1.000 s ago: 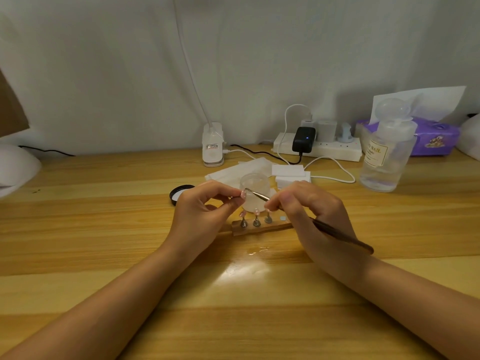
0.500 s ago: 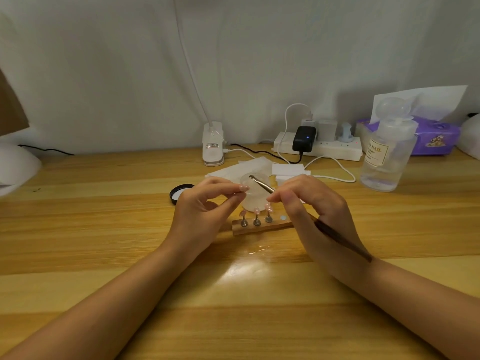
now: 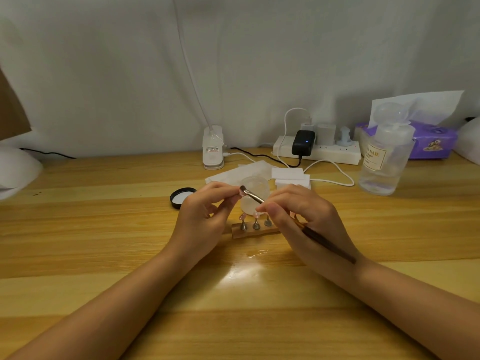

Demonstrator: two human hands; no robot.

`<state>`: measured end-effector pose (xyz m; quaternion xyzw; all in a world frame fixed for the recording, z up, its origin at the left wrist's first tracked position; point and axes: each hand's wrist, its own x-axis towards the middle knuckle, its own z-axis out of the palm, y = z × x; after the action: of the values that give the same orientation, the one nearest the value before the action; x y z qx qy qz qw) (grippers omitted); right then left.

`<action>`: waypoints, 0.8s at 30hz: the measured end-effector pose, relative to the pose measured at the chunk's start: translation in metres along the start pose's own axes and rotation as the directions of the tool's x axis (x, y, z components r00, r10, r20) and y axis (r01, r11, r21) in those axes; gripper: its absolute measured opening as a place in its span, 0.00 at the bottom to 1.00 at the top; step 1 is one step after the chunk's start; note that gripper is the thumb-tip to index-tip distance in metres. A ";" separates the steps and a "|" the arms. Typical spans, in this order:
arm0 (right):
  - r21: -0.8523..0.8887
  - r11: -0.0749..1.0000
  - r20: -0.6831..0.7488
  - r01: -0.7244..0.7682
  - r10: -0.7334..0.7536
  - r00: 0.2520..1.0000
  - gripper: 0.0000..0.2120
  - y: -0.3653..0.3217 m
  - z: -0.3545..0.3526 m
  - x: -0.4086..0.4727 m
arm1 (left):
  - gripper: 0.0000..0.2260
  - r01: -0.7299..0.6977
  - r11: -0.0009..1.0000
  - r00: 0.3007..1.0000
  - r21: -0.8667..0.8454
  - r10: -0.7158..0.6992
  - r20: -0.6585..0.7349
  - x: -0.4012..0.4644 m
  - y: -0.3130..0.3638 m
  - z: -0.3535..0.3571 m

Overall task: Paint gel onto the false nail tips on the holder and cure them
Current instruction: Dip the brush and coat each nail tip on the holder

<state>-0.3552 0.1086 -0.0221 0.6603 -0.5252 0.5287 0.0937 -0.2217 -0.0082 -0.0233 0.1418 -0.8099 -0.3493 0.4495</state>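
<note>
**Now: brush on pinched nail tip**

Right hand (image 3: 306, 216) pinches the brush (image 3: 253, 196); its long axis runs from the wrist up-left, bristles pointing left onto one false nail tip (image 3: 242, 193) pinched between left hand (image 3: 205, 214) thumb and forefinger. Below, wooden holder (image 3: 255, 231) carries three metal stands, each with a pink tip. One frosted jar (image 3: 254, 197) behind; one black lid (image 3: 181, 196) left.

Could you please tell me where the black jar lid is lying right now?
In the head view, the round black jar lid lies flat on the wooden table, just left of the left hand and of the frosted clear jar.
</note>
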 end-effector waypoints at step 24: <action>0.037 0.997 -0.011 -0.071 0.072 0.997 0.17 -0.002 0.000 0.001 | 0.17 0.004 1.000 1.000 0.005 -0.004 -0.009 0.000 -0.004 0.000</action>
<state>-0.3539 0.1089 -0.0209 0.6394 -0.5381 0.5453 0.0659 -0.2222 -0.0116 -0.0261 0.1461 -0.8084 -0.3474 0.4522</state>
